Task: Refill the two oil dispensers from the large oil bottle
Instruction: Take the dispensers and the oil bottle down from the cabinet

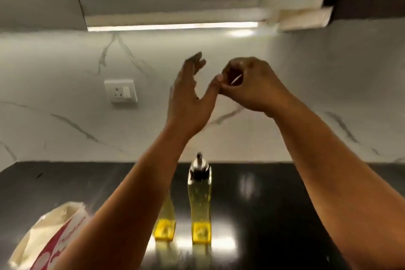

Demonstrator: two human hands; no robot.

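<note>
- Both hands are raised in front of the marble wall, well above the counter (274, 193), and they hold none of the task's things. I judge that they are between two steps, perhaps rubbing oil off.
- The left hand (188, 98) has its fingers straight and spread – open, gripping nothing; its thumb reaches toward the right hand.
- The right hand (247, 85) has its fingers curled inward. Something small and pale shows among them, but it is too blurred to name, so I cannot tell if it grips anything.
- The two oil dispensers stand upright on the counter, just beside each other under the arms: the right dispenser (199, 201) shows yellow oil and its metal spout on top, the left dispenser (165, 226) is half hidden by the left forearm.
- The large oil bottle is not in view.
- A white bag (43, 239) with red print lies at the lower left – its letters are not readable. A wall socket (120, 91) has no writing.
</note>
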